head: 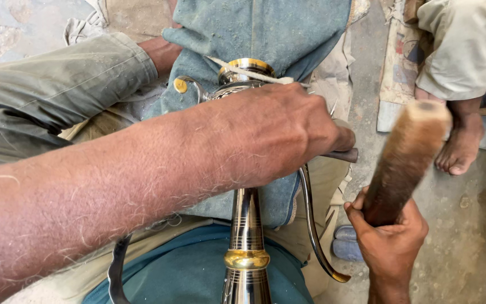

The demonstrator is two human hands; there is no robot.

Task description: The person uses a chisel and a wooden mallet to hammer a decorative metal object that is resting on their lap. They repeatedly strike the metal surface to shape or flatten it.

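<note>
Hands: left hand [277,132] clamps a small tool [344,155] against the metal vessel [247,236]; right hand [392,239] grips an upright wooden mallet [406,157].

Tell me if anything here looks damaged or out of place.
Nothing looks broken. The metal vessel lies across the lap on a worn blue cloth, the left hand pressing a tool on it, the right hand raising a blurred wooden mallet.

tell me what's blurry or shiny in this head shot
Head view: the wooden mallet in the right hand is smeared by motion blur; the left hand and forearm are sharp; soft daylight puts bright streaks on the polished metal stem.
</note>
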